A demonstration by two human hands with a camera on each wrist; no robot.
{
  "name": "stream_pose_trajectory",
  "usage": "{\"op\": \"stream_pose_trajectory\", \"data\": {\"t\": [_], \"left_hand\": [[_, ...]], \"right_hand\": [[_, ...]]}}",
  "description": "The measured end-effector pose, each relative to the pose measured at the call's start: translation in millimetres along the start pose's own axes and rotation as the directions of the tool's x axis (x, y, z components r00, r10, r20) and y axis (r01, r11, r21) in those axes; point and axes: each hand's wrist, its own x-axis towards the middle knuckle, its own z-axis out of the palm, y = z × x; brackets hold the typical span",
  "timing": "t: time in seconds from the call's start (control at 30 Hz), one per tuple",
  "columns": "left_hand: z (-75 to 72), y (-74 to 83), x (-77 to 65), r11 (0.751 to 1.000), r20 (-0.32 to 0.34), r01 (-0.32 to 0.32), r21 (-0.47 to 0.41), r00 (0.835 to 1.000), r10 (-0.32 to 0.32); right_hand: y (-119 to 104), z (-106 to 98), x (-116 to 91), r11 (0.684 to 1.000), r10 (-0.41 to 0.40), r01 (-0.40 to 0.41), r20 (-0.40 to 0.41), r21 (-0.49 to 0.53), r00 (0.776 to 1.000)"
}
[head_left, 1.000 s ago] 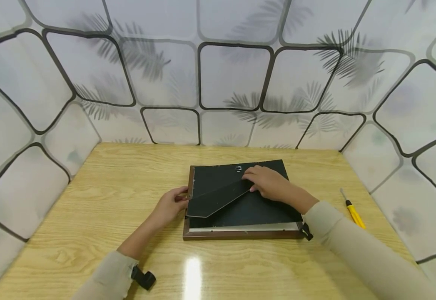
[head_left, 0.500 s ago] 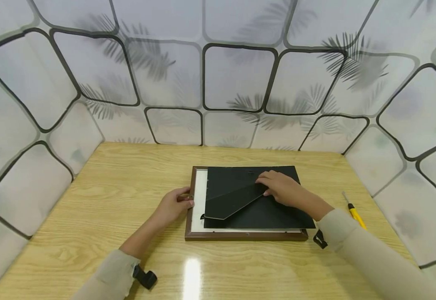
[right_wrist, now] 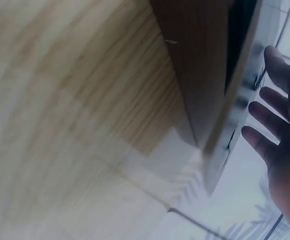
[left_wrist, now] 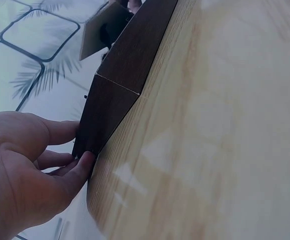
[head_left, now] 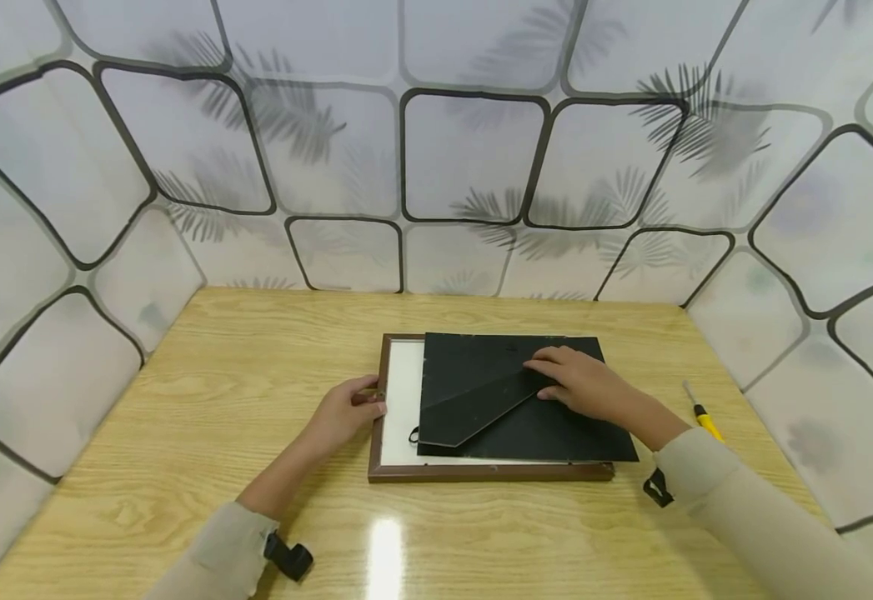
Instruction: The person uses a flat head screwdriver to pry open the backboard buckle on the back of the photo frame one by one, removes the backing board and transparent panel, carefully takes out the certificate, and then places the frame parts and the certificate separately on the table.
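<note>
A brown picture frame (head_left: 481,472) lies face down on the wooden table. Its black backing board (head_left: 507,354) sits shifted to the right and overhangs the frame's right side. White sheet (head_left: 402,383) shows inside the frame along the left and bottom. My right hand (head_left: 586,383) pinches the black stand flap (head_left: 474,411) of the board, thumb below its edge and fingers above. At the frame's left side my left hand (head_left: 342,417) grips the rim. The left wrist view shows that thumb and fingers (left_wrist: 65,132) at the frame's edge. A small dark ribbon loop (head_left: 414,435) pokes out beside the flap.
A screwdriver (head_left: 702,412) with a yellow handle lies on the table (head_left: 256,400) to the right, partly behind the right sleeve. Patterned cloth walls (head_left: 474,150) stand at the back and both sides.
My right hand has moved right with the backing board, which uncovers the white sheet at the frame's left. My left hand stays at the frame's left rim.
</note>
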Motion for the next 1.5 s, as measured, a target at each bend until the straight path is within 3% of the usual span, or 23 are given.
{"op": "stream_pose_trajectory", "data": {"t": [0.1, 0.23, 0.4, 0.53, 0.73, 0.97, 1.2, 1.5], "left_hand": [[0.5, 0.0, 0.1, 1.0, 0.001, 0.002, -0.005, 1.0, -0.002], [0.7, 0.5, 0.1, 1.0, 0.0, 0.003, -0.003, 1.0, -0.003], [0.5, 0.6, -0.2, 1.0, 0.001, 0.004, 0.002, 1.0, -0.004], [0.5, 0.4, 0.0, 1.0, 0.003, 0.009, -0.005, 1.0, -0.009], [0.7, 0.7, -0.4, 1.0, 0.005, 0.01, -0.003, 1.0, -0.01], [0.4, 2.5, -1.9, 1.0, -0.001, 0.01, 0.002, 1.0, -0.01], [0.5, 1.8, -1.3, 1.0, -0.003, 0.01, 0.004, 1.0, -0.01], [0.4, 2.1, -1.5, 1.0, 0.003, 0.005, -0.008, 1.0, -0.005]], "right_hand": [[6.0, -1.5, -12.2, 0.994, 0.088, -0.089, 0.005, 0.067, 0.996], [16.8, -0.3, -33.5, 0.962, 0.225, -0.222, 0.001, 0.16, 0.974], [26.8, 2.1, -58.9, 0.907, 0.339, -0.314, -0.044, 0.283, 0.94], [31.3, 6.6, -73.1, 0.841, 0.414, -0.362, -0.047, 0.403, 0.909], [33.4, 14.4, -85.2, 0.713, 0.496, -0.42, 0.019, 0.562, 0.868], [27.8, 15.2, -88.2, 0.506, 0.568, -0.499, 0.164, 0.703, 0.806], [25.2, 15.3, -84.2, 0.326, 0.569, -0.49, 0.246, 0.809, 0.785], [28.1, 19.7, -83.0, 0.139, 0.579, -0.453, 0.299, 0.881, 0.759]]}}
